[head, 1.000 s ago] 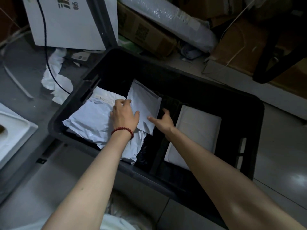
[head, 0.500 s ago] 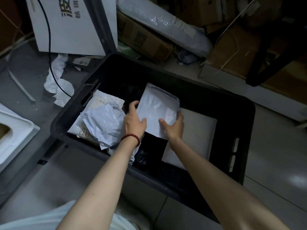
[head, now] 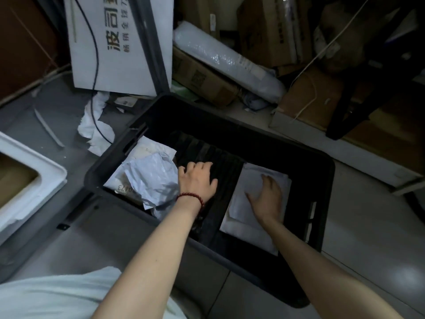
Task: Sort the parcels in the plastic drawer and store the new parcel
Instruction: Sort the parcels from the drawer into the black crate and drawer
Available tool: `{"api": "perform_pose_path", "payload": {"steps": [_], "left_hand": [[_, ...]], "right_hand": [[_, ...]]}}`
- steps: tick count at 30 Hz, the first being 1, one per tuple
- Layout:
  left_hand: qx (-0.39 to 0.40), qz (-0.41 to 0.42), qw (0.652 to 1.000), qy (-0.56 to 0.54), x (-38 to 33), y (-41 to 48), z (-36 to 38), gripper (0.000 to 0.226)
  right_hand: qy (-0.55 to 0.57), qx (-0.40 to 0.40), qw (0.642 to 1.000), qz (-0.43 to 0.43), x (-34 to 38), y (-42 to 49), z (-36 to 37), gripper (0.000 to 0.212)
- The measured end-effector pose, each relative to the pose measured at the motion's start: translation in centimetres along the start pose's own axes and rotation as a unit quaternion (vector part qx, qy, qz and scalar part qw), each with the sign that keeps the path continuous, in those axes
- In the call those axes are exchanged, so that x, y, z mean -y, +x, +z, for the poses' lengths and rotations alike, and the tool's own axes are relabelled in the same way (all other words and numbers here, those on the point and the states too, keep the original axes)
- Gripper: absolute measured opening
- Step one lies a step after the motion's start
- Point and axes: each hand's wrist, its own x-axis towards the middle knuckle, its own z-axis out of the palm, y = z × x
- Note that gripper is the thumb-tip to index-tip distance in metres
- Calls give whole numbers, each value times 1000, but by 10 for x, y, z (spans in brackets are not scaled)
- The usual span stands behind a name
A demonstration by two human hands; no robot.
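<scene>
A black plastic drawer (head: 322,194) stands on the floor. At its left end lies a heap of crumpled white parcels (head: 149,178). My left hand (head: 197,180), with a red bead bracelet on the wrist, hovers over the dark middle of the drawer beside that heap, fingers loosely bent, holding nothing. At the right end a small white parcel (head: 248,187) lies on top of a larger flat white parcel (head: 243,231). My right hand (head: 266,194) rests flat on the small parcel, fingers spread.
A white carton with black print (head: 119,42) and a black cable stand behind the drawer. Brown cardboard boxes (head: 202,79) and a bubble-wrap roll (head: 230,61) crowd the back. A white foam box (head: 27,180) sits at the left. Torn white paper (head: 92,130) lies on the floor.
The small white parcel, held up by both hands over the middle, has moved right and now lies on the large flat parcel. My left hand has let go.
</scene>
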Motion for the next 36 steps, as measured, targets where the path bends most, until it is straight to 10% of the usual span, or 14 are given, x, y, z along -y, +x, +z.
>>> {"api": "perform_pose_path", "payload": {"steps": [22, 36], "left_hand": [[-156, -439, 883, -60, 244, -255, -172, 39], [-231, -491, 816, -200, 321, -310, -155, 48]], "right_hand": [[-92, 155, 857, -482, 320, -196, 60, 60], [-67, 203, 872, -441, 403, -237, 104, 77]]}}
